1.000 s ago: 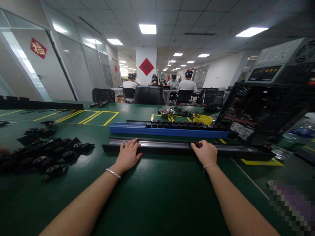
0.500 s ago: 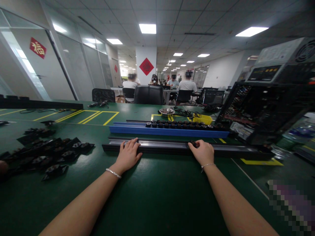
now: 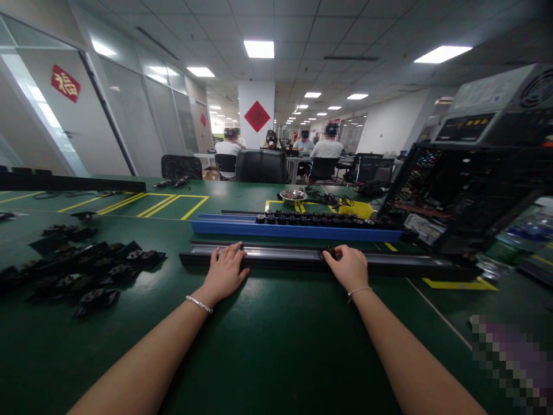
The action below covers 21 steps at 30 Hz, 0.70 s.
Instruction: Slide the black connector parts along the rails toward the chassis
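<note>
Green matting covers the long work surface [image 3: 268,346], marked off with yellow tape lines, under bright ceiling panels in an open office. Left hand [image 3: 224,272] lies flat, palm down, fingers spread and open over the near edge of the long black grooved rail [image 3: 285,258] that runs across in front of the person; nothing is gripped, it simply presses on the rail's left part. A thin silver bracelet [image 3: 199,304] sits on that wrist. Right hand [image 3: 348,266] rests further along the same rail, fingers curled down onto a small black plug-like part [image 3: 330,251] seated in the groove; fingertips pinch it, though how firmly cannot be told. Just beyond the black rail lies a blue rail [image 3: 298,231], parallel to it and close by, carrying a row of the same small black parts [image 3: 319,219] along its right half. Behind that, a shallow metal bowl [image 3: 293,197] and a yellow tray [image 3: 356,210] sit near a tangle of dark cables. Off to the left, well apart from both hands, a loose heap of black parts [image 3: 82,271] is spread on the surface. At far right stands an open black computer case [image 3: 466,196]. In the background, several people sit at tables beyond black office chairs [image 3: 261,167].
</note>
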{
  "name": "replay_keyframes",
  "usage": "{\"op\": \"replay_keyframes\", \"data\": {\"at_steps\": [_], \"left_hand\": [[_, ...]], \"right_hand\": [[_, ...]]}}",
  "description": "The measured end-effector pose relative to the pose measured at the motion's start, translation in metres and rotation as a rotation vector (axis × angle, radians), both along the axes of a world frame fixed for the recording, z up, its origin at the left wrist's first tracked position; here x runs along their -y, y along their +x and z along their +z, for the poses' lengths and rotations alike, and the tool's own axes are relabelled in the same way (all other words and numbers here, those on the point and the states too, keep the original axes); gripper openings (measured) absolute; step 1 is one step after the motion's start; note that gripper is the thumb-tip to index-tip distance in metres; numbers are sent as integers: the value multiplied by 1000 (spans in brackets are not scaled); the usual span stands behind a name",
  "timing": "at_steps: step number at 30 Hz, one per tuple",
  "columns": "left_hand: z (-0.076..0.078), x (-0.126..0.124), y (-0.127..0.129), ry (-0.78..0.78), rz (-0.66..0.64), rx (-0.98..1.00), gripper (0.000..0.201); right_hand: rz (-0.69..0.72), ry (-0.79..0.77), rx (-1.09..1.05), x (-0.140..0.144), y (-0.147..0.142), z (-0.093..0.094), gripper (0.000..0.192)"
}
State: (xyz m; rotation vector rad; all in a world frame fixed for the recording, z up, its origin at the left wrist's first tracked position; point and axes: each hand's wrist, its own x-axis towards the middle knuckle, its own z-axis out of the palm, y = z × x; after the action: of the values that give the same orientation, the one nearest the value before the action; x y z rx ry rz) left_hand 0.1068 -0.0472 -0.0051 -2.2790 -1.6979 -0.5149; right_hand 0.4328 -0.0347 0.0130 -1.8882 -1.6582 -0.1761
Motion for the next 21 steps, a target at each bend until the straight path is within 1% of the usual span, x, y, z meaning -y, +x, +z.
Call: {"op": "replay_keyframes", "data": {"at_steps": [10, 17, 21], "left_hand": [[-1, -1, 0, -6, -8, 0, 39], [0, -1, 0, -1, -11, -5, 39], [0, -1, 0, -4, -11, -1, 39]], "right_hand": [[40, -1, 20, 2, -13, 1, 32], [125, -4, 56, 3, -27, -1, 30], [178, 22, 66, 4, -34, -2, 29]]}}
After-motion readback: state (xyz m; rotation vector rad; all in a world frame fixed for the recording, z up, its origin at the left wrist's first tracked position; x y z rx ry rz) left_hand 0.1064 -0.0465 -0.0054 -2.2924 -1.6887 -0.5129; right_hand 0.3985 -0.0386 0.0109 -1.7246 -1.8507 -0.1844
